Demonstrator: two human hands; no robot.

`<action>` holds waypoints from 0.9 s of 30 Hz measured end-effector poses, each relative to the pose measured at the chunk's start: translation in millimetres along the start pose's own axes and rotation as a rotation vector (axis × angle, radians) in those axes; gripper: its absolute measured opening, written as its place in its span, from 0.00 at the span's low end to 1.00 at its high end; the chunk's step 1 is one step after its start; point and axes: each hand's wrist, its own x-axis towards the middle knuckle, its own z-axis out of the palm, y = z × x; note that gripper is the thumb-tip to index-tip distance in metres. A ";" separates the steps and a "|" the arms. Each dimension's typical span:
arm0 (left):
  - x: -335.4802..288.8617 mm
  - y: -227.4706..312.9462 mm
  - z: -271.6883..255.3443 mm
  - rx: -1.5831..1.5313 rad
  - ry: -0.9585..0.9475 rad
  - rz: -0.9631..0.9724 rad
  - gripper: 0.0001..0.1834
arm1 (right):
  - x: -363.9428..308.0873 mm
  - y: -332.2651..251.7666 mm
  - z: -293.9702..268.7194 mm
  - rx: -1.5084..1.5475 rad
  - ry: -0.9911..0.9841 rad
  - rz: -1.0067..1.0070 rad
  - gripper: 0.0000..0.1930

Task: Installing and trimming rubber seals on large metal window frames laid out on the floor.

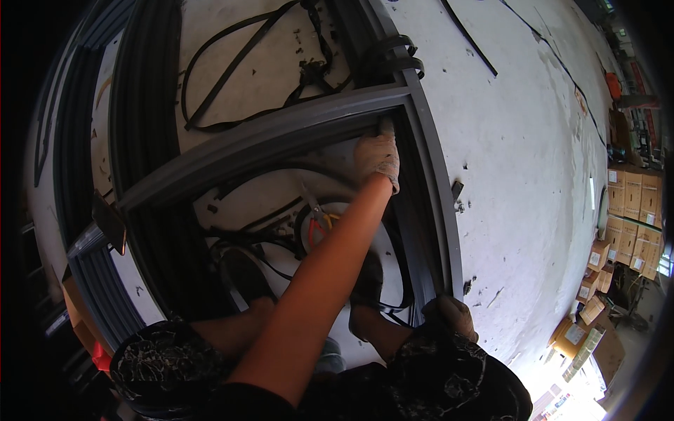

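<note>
A dark grey window or door frame point(281, 126) lies in front of me, its crossbar bending across the view. My left hand point(378, 160), in a pale work glove, reaches to the inner right corner of the frame. One finger presses up against the crossbar there; the others are curled, and what they hold is hidden. By my right knee my gloved right hand point(455, 317) is closed round the near end of the right side rail point(437, 189). Cutting pliers point(317, 217) with red and yellow handles lie inside the frame, partly behind my left forearm.
Black rubber strips point(232, 67) lie in loops beyond the crossbar and around my feet. More dark profiles point(144, 84) run along the left, where a phone-like dark slab point(109, 219) rests. Cardboard boxes point(632, 196) are stacked far right. Black scraps point(458, 189) dot the pale floor.
</note>
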 end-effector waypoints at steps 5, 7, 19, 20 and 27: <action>-23.8 28.8 -27.4 -0.068 -0.002 -0.041 0.27 | 0.0 -13.6 8.8 -0.030 0.072 0.096 0.10; -30.4 41.3 -35.9 -0.154 -0.170 -0.230 0.26 | 0.3 6.1 14.2 0.027 0.084 0.076 0.11; -34.5 -51.4 -26.1 0.526 -0.378 0.604 0.20 | 9.3 34.2 28.1 0.012 0.153 -0.214 0.16; -47.3 -58.4 -23.6 0.679 0.146 0.974 0.21 | 8.9 27.0 29.8 -0.011 0.196 -0.264 0.17; -65.0 -38.5 -46.5 0.454 -0.791 0.200 0.19 | 11.4 7.6 23.1 0.076 0.169 -0.137 0.20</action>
